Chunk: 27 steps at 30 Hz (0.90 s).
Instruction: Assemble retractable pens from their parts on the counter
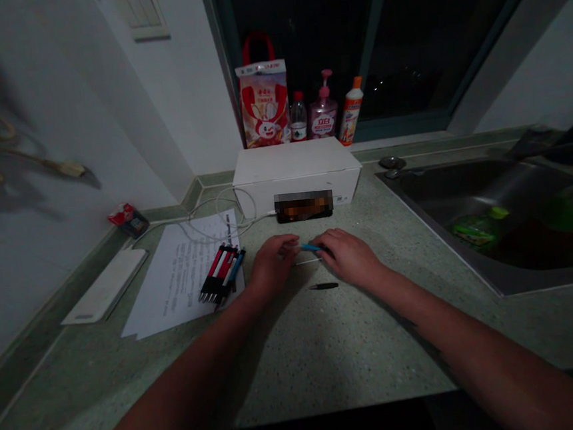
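Over the counter, my left hand and my right hand face each other with fingers closed in a pinch. A slim blue pen barrel spans the gap between them, its right end under my right fingertips and its left end at my left fingertips. Just below it, a thin white stick, perhaps a refill, lies between the hands. Nearer to me a black pen part with a pointed tip rests on the counter. Several assembled pens, red, white, black and blue, lie side by side on printed sheets left of my left hand.
Behind my hands, a phone with a white cable leans against a white box. A flat white box and a small red pack sit at the left. The steel sink is to the right. Bottles line the windowsill.
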{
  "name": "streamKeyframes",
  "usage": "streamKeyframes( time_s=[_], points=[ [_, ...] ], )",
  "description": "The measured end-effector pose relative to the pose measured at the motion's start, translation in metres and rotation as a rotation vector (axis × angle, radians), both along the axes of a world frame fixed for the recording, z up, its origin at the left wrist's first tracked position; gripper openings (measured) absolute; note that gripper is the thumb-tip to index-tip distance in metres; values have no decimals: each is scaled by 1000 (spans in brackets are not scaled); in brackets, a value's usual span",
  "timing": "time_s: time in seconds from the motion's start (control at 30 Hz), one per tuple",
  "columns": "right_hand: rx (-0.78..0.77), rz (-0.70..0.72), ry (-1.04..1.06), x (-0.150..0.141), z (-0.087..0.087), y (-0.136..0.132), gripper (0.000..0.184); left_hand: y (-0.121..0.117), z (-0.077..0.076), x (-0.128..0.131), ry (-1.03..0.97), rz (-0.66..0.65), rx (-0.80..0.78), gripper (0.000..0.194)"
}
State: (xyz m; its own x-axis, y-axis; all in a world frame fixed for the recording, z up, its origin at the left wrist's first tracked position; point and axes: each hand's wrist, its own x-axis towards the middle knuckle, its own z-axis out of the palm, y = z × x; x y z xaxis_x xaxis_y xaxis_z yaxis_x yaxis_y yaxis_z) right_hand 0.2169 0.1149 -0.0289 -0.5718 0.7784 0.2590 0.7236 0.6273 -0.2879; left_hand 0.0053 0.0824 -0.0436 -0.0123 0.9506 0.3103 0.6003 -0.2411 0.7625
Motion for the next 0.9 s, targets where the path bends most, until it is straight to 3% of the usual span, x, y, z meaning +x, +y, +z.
streamKeyframes(
  time_s=[0.17,0.27,0.4,0.7,0.9],
  points=[
    [-25,-184,131,0,3,-1,19,-4,3,-2,296,-90,-11,21],
    [-17,-213,150,1,5,0,18,-7,8,-1,514,-164,-49,14],
    [2,-241,105,4,5,3,19,-7,14,3,678,-180,-87,18],
    [53,-202,39,7,4,5,21,-5,7,1,815,-177,-31,20],
    [58,-180,-15,10,2,7,22,-4,11,-2,791,-142,-50,21]
  ],
)
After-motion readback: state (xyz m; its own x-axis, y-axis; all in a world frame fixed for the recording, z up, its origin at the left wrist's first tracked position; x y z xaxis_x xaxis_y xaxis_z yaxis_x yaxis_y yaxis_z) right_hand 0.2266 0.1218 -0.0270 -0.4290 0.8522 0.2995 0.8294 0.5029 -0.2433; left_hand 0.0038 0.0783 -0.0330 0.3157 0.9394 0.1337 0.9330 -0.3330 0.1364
